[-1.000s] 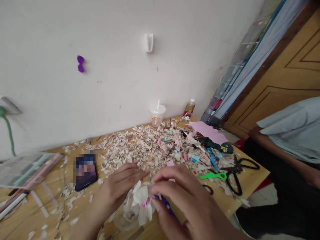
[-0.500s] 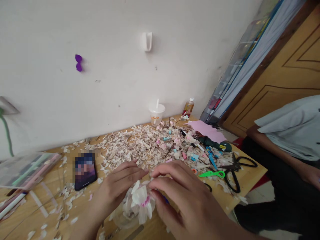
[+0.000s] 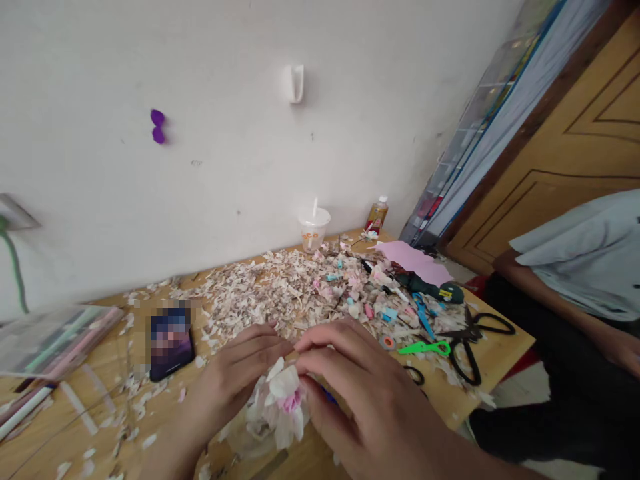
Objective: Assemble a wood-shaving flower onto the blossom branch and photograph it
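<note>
White flower [image 3: 284,393], in from surface's [image 3: 506,350] right corner, our hands [image 3: 367,393] together at it, grip unclear: arranging petals [image 3: 287,430], we judge; next needs lightness.

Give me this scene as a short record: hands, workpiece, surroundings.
Left hand: just behind the left side of the flower; grip unclear
Right hand: fingertips at the flower's right edge; pinch unclear
Flower: white petals, pink centre
Middle of table: heap of pale scraps
Left of table: phone, clear pouch of pens
Right of table: bright green tool, black-handled scissors, pink sheet
Far edge: lidded cup, bottle
Nearby: seated person
</note>
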Available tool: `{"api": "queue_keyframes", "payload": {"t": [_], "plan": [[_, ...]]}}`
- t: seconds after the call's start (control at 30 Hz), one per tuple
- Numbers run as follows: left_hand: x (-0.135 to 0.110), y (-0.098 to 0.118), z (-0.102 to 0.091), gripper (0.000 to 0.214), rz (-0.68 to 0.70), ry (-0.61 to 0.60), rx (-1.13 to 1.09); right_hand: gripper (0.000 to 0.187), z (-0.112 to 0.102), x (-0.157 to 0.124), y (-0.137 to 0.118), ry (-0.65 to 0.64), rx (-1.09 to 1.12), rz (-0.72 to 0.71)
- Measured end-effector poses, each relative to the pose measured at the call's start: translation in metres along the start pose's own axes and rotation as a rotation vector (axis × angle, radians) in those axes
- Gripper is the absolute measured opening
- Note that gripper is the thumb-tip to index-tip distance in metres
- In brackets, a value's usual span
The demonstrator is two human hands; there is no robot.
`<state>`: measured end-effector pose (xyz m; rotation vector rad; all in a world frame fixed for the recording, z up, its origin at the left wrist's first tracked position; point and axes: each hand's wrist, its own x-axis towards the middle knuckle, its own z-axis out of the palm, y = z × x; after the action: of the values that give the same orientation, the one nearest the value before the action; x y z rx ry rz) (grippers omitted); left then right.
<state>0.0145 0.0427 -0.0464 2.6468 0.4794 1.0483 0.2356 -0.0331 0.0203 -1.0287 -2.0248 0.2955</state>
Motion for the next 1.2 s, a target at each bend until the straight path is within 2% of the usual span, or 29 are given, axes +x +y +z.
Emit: {"api": "queue_keyframes", "payload": {"t": [0.33, 0.47, 0.6, 0.83, 1.03, 1.2], "plan": [[-0.002, -0.003, 0.002, 0.031, -0.096, 0.073, 0.025, 0.022, -0.002, -0.008, 0.011, 0.113, -0.019, 0.039], [-0.002, -0.004, 0.003, 0.031, -0.122, 0.05, 0.033, 0.02, 0.002, -0.006, 0.012, 0.124, -0.033, -0.013], [-0.002, -0.004, 0.005, 0.036, -0.109, 0.031, 0.065, 0.018, 0.004, -0.001, 0.011, 0.144, -0.051, 0.016], [-0.005, -0.008, 0.009, 0.029, -0.09, -0.015, 0.051, 0.015, 0.006, 0.002, 0.012, 0.058, -0.068, 0.103], [-0.005, -0.008, 0.006, 0.028, -0.056, -0.029, 0.086, 0.014, 0.008, 0.003, 0.01, 0.079, -0.066, 0.113], [-0.002, -0.005, 0.003, 0.023, -0.068, -0.04, 0.032, 0.013, 0.009, 0.002, 0.01, 0.069, -0.07, 0.116]]}}
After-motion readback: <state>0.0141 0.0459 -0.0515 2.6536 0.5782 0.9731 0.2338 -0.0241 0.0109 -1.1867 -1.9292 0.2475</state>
